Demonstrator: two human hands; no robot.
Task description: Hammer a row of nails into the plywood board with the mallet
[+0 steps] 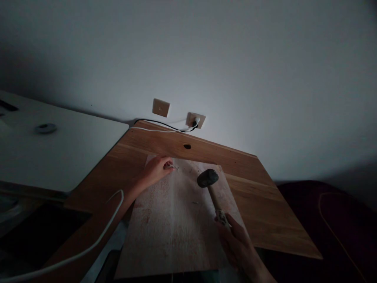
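- My left hand is at the far edge of the plywood board, its grip closed, with the fingertips pinching a small pale item against the wood (the light is poor, so it may be a nail, but I can't be sure from here).
- My right hand is at the near right of the board, its grip closed around the wooden handle of a rubber mallet.
- The mallet's black head sits over the far right part of the board, a little to the right of the left hand. I can't tell whether it touches the wood.
- The board lies flat and slightly skewed on the wooden surface, and its pale face shows reddish stains.
- A hole pierces the surface beyond the board.
- A white desk with a round grommet sits to the left.
- A white cable curves across the near left.
- On the far wall, a plugged-in socket sits beside a blank wall plate.
- Something dark and soft fills the right side.
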